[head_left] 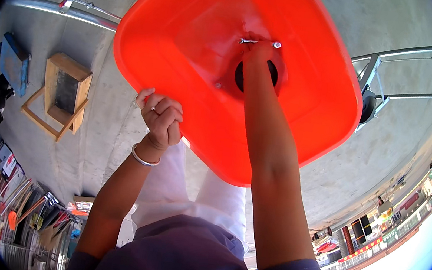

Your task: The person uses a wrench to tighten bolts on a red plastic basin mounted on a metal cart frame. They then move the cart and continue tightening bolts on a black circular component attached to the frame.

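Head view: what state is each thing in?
Orange tray, hollow side facing the camera
Right hand, closed on the wrench, inside the tray
Left hand, fingers curled at the tray's rim, grip unclear
Bracelet, worn on the left wrist
Wooden box, open

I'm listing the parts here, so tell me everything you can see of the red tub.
The red tub is bright, smooth and squarish with rounded corners, apparently plastic. Its open side faces the camera; the picture's top edge cuts it off. Walls slope to a sunken bottom with a dark round patch, opening or part unclear. The right hand reaches inside, holding a metal wrench; the left hand is at its near rim, its grip unclear.
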Demonstrator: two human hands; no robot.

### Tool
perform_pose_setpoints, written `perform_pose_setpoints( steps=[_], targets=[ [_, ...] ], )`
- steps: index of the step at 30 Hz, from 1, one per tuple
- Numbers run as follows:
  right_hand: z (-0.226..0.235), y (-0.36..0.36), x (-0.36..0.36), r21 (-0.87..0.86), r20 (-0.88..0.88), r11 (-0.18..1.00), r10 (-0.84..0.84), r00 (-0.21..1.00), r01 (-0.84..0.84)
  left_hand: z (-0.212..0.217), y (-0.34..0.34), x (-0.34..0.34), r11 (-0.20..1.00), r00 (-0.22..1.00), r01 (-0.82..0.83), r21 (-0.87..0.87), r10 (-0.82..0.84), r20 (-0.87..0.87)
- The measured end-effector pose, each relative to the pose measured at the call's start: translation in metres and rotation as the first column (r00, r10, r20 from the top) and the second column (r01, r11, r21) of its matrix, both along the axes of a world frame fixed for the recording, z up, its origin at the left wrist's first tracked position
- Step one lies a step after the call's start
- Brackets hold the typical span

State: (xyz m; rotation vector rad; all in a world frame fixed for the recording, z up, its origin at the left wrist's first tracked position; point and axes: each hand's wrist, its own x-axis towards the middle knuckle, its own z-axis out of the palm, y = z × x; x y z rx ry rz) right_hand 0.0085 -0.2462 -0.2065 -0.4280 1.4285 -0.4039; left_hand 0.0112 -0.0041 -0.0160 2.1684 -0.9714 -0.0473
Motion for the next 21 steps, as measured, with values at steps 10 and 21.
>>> perform_pose_setpoints(
  steps=[10,21],
  targets=[
    [0.073,0.024,-0.027,-0.066,-0.06,0.607,0.79,0.61,-0.792,-0.001,0.0,-0.001,1.0,1.0,-0.02,-0.003,0.02,-0.005],
    [0.049,-0.043,-0.07,0.089,-0.853,0.189,0.521,0.023,-0.978,0.001,-0.002,-0.001,0.999,0.999,-0.032,-0.022,0.032,-0.003]
  ],
)
